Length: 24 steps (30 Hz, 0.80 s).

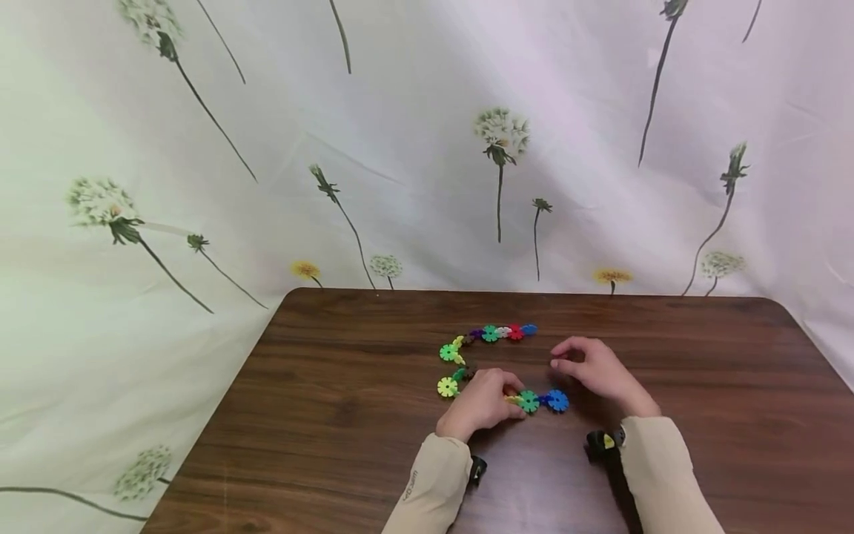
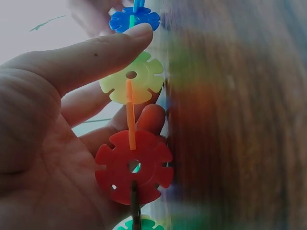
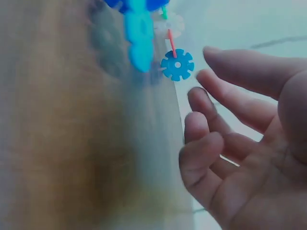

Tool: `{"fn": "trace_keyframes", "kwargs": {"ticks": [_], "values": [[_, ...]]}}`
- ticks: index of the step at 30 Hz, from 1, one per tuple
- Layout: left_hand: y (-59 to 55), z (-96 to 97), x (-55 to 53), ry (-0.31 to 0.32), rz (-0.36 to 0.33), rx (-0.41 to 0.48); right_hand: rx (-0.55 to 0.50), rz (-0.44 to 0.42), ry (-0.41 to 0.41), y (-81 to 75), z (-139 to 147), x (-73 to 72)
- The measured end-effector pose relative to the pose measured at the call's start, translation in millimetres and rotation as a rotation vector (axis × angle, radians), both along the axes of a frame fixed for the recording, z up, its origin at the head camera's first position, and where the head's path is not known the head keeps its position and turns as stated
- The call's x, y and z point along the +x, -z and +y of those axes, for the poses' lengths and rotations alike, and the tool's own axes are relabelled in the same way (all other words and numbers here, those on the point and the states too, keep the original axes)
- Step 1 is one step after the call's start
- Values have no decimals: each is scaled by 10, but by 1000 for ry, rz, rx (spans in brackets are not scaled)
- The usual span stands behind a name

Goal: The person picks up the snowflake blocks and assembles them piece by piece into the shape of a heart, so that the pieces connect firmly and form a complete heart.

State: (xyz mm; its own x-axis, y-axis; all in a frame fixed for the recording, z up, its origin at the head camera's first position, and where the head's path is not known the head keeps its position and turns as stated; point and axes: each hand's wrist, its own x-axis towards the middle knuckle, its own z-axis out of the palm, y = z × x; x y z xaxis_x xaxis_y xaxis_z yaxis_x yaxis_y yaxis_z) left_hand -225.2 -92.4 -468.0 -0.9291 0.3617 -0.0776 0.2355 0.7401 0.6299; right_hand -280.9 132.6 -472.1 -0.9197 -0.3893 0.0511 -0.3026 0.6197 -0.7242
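Observation:
A winding chain of notched, interlocking plastic snowflake discs (image 1: 448, 352) in many colours lies on the wooden table. My left hand (image 1: 482, 400) grips its near stretch, thumb on one side and fingers behind. Close up in the left wrist view, the thumb lies over a yellow disc (image 2: 115, 85), linked by an orange disc (image 2: 130, 115) to a red disc (image 2: 110, 165). Beyond that hand, a green disc (image 1: 529, 402) leads to a blue end disc (image 1: 557, 401). My right hand (image 1: 600, 368) hovers right of the chain, fingers loosely bent and holding nothing.
The chain's far end finishes in another blue disc (image 1: 529, 329) beside a red one. Behind the brown table (image 1: 320, 356) hangs a white cloth (image 1: 414, 148) printed with dandelions. Dark wrist cameras (image 1: 600, 445) sit below both hands.

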Motion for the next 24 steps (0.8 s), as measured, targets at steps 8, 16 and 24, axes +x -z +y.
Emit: {"fn": "trace_keyframes", "kwargs": {"ticks": [8, 16, 24], "values": [[6, -12, 24, 19, 15, 18, 69, 217, -46, -147, -330, -311], [23, -11, 25, 21, 30, 9, 238, 223, -144, -184, -611, -373], [-5, -29, 35, 25, 62, -14, 277, 196, -204, -193, -733, -392]]}}
